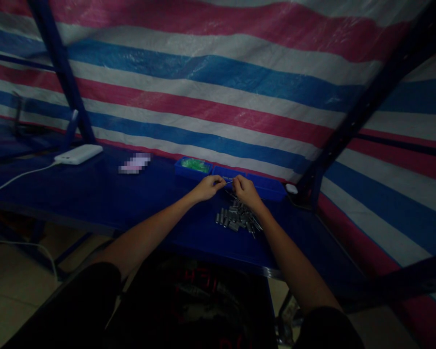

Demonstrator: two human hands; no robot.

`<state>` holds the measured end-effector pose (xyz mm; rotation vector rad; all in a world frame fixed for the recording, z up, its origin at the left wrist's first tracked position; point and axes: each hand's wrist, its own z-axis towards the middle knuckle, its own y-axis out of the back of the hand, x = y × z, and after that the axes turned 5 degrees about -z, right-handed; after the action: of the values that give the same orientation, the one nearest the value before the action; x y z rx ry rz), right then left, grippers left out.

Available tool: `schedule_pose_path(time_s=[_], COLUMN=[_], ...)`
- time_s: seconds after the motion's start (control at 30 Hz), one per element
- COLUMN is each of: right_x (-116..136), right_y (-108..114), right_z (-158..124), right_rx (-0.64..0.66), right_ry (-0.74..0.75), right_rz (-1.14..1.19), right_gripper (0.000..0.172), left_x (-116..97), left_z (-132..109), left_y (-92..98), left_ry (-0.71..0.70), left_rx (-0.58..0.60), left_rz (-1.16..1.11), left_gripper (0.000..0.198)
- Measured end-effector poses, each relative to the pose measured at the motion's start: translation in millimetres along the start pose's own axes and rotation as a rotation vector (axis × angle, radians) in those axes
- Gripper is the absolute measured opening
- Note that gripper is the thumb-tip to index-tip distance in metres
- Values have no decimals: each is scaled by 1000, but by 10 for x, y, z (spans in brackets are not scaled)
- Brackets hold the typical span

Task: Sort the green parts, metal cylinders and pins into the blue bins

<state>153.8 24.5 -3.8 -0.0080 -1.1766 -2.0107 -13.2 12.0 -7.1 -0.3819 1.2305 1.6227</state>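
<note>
Rod (229, 182) spans our left hand (206, 188) and right hand (246, 191), fingertips pinched narrow on its ends, probably to steady it. From there, metal parts (234, 213) lie at six o'clock, a bin (187, 172) at ten, placed, we judge, for easy reach.

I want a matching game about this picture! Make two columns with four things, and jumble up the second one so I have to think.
Things:
1. thin piece
2. grey pieces
3. green bits
4. sheet

Where or how:
A. inside a blue bin
B. striped pink, blue and white
C. held between the left hand and the right hand
D. in a pile on the table

Right pairs: 1-C, 2-D, 3-A, 4-B
</note>
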Motion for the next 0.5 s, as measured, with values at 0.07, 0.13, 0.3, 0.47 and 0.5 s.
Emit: schedule_pose_path(time_s=[0.07,0.13,0.3,0.47,0.5], right_x=[1,2,12,31,38], right_y=[14,17,20,38,40], right_z=[-1,-3,-12,-45,-49], right_rx=[-16,-36,-47,-35,-27], right_ry=[-8,-14,-4,22,30], right_rz=[-12,-29,-11,-5,-9], right_gripper=[26,26,28,21,21], left_x=[-18,-32,-28,-25,-32], left_z=[-3,-16,-44,-24,-21], left_y=[16,25,20,32,35], left_ry=[-18,-78,-174,-143,-129], left_rx=[-37,-61,-117,-160,-158], left_rz=[41,113,265,276,278], left_gripper=[13,11,9,18,20])
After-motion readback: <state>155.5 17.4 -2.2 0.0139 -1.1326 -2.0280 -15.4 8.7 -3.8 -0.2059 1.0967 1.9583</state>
